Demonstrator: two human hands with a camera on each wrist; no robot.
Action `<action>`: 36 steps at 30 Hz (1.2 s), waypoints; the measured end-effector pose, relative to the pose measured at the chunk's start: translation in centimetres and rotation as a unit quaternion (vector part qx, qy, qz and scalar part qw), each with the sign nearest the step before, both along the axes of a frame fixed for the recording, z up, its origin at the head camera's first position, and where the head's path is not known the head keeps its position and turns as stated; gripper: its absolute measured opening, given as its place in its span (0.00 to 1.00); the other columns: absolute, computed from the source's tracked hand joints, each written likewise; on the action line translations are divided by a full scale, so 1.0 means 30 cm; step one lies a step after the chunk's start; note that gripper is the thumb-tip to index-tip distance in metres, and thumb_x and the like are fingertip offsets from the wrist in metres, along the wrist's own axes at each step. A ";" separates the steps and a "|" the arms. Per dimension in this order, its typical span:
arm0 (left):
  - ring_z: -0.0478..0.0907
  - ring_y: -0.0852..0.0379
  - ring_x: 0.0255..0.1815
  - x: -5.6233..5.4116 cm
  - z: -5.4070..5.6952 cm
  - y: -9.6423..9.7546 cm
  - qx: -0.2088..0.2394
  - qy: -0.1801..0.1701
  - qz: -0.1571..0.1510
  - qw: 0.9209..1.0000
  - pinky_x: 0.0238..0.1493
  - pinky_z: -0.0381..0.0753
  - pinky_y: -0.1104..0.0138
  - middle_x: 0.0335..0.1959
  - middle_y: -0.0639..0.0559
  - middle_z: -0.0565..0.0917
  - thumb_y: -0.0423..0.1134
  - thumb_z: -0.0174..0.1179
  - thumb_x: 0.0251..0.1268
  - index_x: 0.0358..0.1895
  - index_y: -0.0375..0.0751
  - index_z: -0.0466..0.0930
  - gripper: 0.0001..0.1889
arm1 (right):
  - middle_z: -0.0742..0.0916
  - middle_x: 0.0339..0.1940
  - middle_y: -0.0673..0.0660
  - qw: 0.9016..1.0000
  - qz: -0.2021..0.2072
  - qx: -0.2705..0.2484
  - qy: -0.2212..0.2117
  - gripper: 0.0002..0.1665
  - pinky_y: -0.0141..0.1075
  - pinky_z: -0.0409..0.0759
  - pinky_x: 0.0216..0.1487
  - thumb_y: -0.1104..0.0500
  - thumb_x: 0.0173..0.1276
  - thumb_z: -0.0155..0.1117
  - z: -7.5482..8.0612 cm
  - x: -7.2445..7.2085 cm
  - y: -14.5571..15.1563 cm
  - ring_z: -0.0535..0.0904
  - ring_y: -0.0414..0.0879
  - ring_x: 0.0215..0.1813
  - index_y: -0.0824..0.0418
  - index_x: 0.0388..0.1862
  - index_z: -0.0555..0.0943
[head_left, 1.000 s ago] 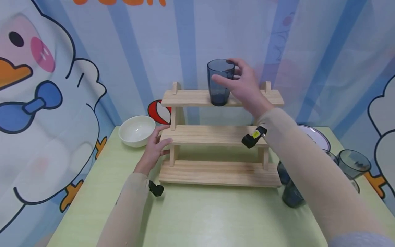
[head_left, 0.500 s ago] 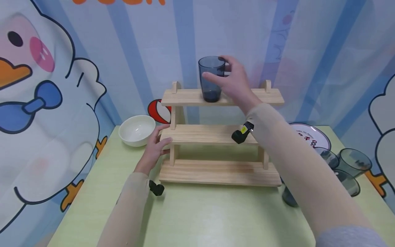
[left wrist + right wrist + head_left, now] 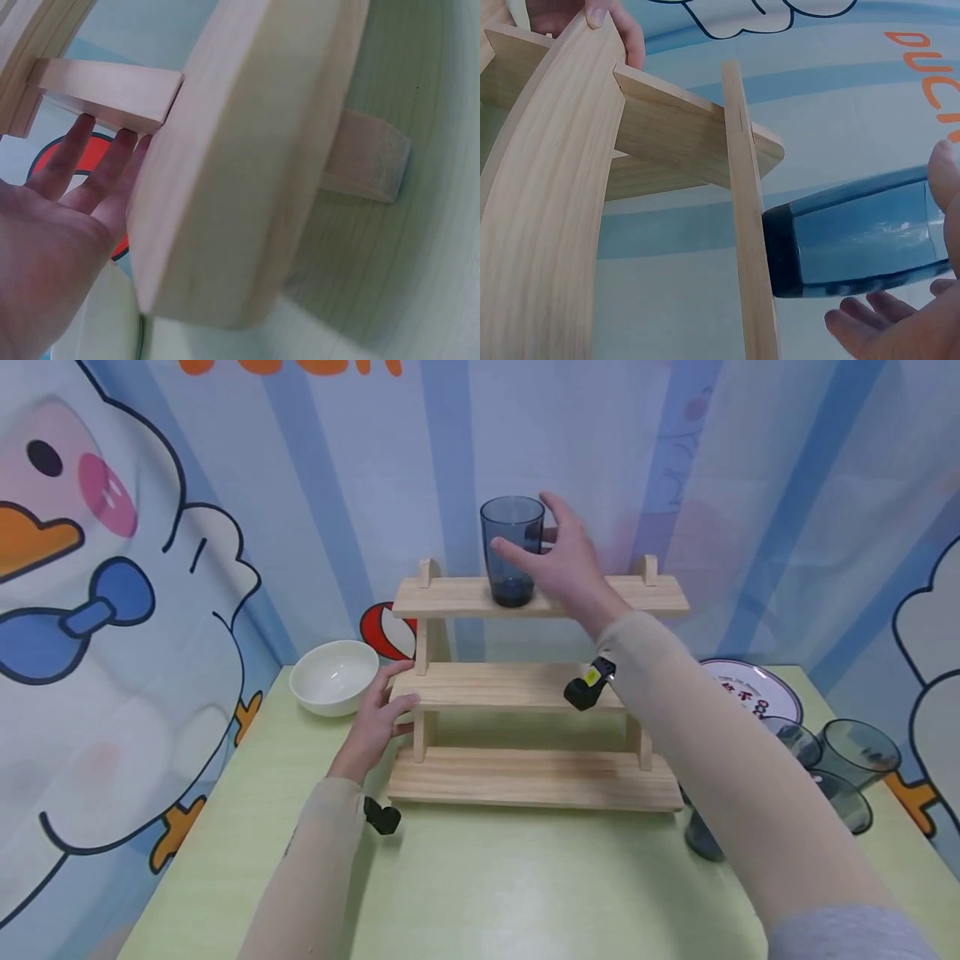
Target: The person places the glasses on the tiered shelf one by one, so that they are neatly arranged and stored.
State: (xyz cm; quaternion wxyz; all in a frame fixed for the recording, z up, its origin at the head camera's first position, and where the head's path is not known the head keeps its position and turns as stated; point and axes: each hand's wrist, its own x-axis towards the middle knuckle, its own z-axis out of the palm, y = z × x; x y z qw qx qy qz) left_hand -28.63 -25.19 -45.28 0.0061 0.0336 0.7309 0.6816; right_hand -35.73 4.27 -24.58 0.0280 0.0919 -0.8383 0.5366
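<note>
A three-tier wooden shelf (image 3: 540, 781) stands on the pale green table. On its top board, left of the middle, a dark blue-grey glass (image 3: 512, 585) stands upright. My right hand (image 3: 573, 560) is around the right side of the glass with thumb and fingers spread. In the right wrist view the fingers (image 3: 851, 322) show a gap from the wall of the glass (image 3: 862, 232), while the thumb overlaps its rim. My left hand (image 3: 367, 735) grips the left end of the middle board, thumb in front; its other fingers (image 3: 109, 169) reach behind, by the upright.
A white bowl (image 3: 334, 677) sits left of the shelf. Several more dark glasses (image 3: 858, 756) are grouped on the right, partly hidden by my right sleeve. Behind them lies a plate (image 3: 757, 685) with printed characters. A cartoon-printed cloth (image 3: 360, 468) hangs behind the table.
My right hand has moved the glass left along the top board and set it down. Its fingers have since spread away from the glass. My left hand has stayed on the middle board.
</note>
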 end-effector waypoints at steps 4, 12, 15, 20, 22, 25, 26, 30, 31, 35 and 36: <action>0.74 0.36 0.68 -0.004 -0.003 0.001 -0.003 -0.005 0.004 1.000 0.62 0.78 0.36 0.76 0.42 0.67 0.40 0.58 0.78 0.77 0.60 0.66 0.28 | 0.67 0.82 0.55 1.000 0.023 -0.004 -0.014 0.62 0.48 0.70 0.76 0.32 0.64 0.73 -0.004 0.022 0.042 0.66 0.51 0.80 0.34 0.88 0.46; 0.75 0.36 0.67 -0.009 0.001 -0.003 -0.008 -0.006 0.002 1.000 0.63 0.77 0.36 0.76 0.41 0.68 0.40 0.58 0.78 0.76 0.58 0.66 0.27 | 0.67 0.83 0.56 0.997 0.072 0.005 -0.010 0.61 0.53 0.69 0.76 0.34 0.64 0.74 -0.038 0.087 0.168 0.65 0.54 0.81 0.37 0.87 0.50; 0.74 0.36 0.68 -0.007 0.002 -0.004 -0.004 -0.003 -0.001 1.000 0.63 0.77 0.35 0.76 0.41 0.67 0.39 0.58 0.77 0.76 0.57 0.65 0.28 | 0.67 0.83 0.55 0.996 0.083 0.018 -0.009 0.60 0.55 0.69 0.76 0.34 0.65 0.74 -0.053 0.117 0.218 0.65 0.54 0.81 0.36 0.87 0.51; 0.74 0.36 0.68 -0.001 -0.007 -0.007 -0.007 0.004 -0.001 1.000 0.62 0.77 0.35 0.77 0.41 0.67 0.40 0.57 0.77 0.77 0.57 0.65 0.28 | 0.69 0.82 0.57 0.995 0.101 0.021 -0.001 0.55 0.57 0.69 0.75 0.40 0.69 0.73 -0.073 0.178 0.296 0.67 0.56 0.80 0.40 0.87 0.54; 0.74 0.36 0.67 0.002 -0.013 -0.008 -0.010 0.005 0.001 1.000 0.61 0.78 0.35 0.76 0.41 0.67 0.40 0.56 0.78 0.77 0.57 0.65 0.28 | 0.70 0.82 0.58 0.994 0.109 0.016 0.003 0.53 0.57 0.69 0.75 0.43 0.70 0.73 -0.079 0.201 0.328 0.68 0.57 0.80 0.42 0.86 0.56; 0.74 0.37 0.67 0.004 -0.019 -0.009 -0.011 0.009 0.004 1.000 0.60 0.78 0.36 0.75 0.41 0.68 0.40 0.56 0.78 0.77 0.58 0.66 0.27 | 0.71 0.81 0.57 0.993 0.112 0.023 0.008 0.51 0.56 0.68 0.76 0.46 0.71 0.73 -0.087 0.237 0.381 0.68 0.57 0.79 0.43 0.86 0.57; 0.73 0.37 0.67 0.006 -0.019 -0.008 -0.011 0.012 0.004 1.000 0.60 0.78 0.35 0.74 0.41 0.68 0.40 0.56 0.77 0.76 0.58 0.66 0.27 | 0.71 0.81 0.57 0.993 0.112 0.028 0.013 0.51 0.56 0.68 0.76 0.46 0.71 0.73 -0.090 0.249 0.401 0.68 0.57 0.79 0.44 0.86 0.57; 0.72 0.36 0.68 0.007 -0.015 -0.004 -0.017 0.020 -0.001 1.000 0.61 0.77 0.33 0.76 0.41 0.66 0.40 0.55 0.78 0.77 0.58 0.65 0.28 | 0.72 0.80 0.57 0.993 0.100 0.055 0.033 0.48 0.49 0.71 0.75 0.49 0.72 0.73 -0.097 0.300 0.485 0.70 0.57 0.78 0.44 0.85 0.59; 0.72 0.35 0.69 0.007 -0.014 -0.002 -0.018 0.020 -0.002 1.000 0.61 0.77 0.33 0.77 0.41 0.66 0.41 0.56 0.78 0.77 0.58 0.65 0.28 | 0.72 0.80 0.57 0.993 0.097 0.061 0.036 0.48 0.45 0.73 0.74 0.49 0.73 0.72 -0.098 0.312 0.506 0.70 0.57 0.78 0.44 0.85 0.59; 0.72 0.35 0.68 0.005 -0.014 0.001 -0.019 0.018 -0.001 1.000 0.60 0.77 0.33 0.77 0.41 0.66 0.41 0.55 0.77 0.77 0.57 0.64 0.28 | 0.72 0.80 0.56 0.993 0.079 0.085 0.037 0.46 0.24 0.76 0.63 0.49 0.74 0.71 -0.107 0.359 0.589 0.70 0.57 0.78 0.39 0.85 0.59; 0.72 0.35 0.68 0.003 -0.015 0.001 -0.019 0.017 0.000 1.000 0.60 0.77 0.33 0.76 0.41 0.66 0.41 0.55 0.77 0.77 0.57 0.64 0.28 | 0.72 0.80 0.55 0.992 0.073 0.092 0.036 0.46 0.20 0.75 0.60 0.49 0.74 0.70 -0.112 0.369 0.609 0.70 0.57 0.78 0.38 0.85 0.58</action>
